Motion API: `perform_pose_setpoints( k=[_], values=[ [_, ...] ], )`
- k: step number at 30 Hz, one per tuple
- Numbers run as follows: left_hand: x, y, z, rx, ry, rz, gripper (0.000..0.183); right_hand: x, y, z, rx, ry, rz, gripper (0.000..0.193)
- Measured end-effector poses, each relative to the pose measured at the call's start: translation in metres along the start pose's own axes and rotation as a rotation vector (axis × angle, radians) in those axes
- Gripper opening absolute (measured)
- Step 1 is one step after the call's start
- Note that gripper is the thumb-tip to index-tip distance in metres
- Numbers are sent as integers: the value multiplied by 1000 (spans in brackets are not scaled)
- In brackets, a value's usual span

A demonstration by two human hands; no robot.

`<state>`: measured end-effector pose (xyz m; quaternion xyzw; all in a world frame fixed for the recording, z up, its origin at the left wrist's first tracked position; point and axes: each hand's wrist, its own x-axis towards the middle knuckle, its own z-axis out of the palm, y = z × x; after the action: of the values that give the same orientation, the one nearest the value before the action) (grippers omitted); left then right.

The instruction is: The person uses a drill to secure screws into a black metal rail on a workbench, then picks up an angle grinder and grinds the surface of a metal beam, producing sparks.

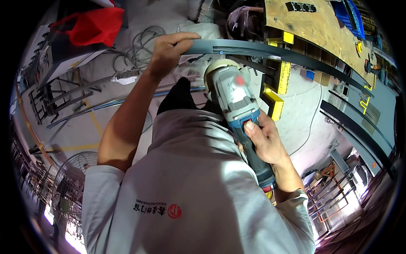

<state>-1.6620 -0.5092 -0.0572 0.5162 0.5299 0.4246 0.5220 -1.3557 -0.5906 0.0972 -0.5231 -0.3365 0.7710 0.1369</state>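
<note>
Gripped near its left end by my left hand (169, 53) is a long dark grey metal profile (249, 48), with a slot along its near face. The profile stretches off to the right, past the yellow-edged supports. My right hand (265, 137) wraps round the body of a blue and grey angle grinder (237, 95), its thumb lying at the red switch. The grinder's head points away from me, just below the profile; a pale round disc (218, 67) shows at its far end. Whether the disc touches the profile I cannot tell.
A wooden-topped workbench (304, 25) stands at the far right, with yellow-and-black supports (277, 103) beside it. On the left, a red bag (95, 25) lies over a grey cabinet. Coiled cable (146, 40) and long rods (114, 103) lie on the floor. A fan (76, 165) is at lower left.
</note>
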Motion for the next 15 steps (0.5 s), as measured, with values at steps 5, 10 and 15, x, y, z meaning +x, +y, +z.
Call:
perform_pose_setpoints(
  k=[5, 10, 15],
  values=[
    [-7, -3, 6, -18, 71, 9, 27, 8, 7, 10, 57, -3, -43, 51],
    [-9, -15, 12, -162, 96, -8, 29, 12, 6, 12, 32, 14, -56, 50],
    [-7, -22, 8, -227, 73, -25, 29, 15, 6, 11, 24, 2, -44, 49]
  ],
)
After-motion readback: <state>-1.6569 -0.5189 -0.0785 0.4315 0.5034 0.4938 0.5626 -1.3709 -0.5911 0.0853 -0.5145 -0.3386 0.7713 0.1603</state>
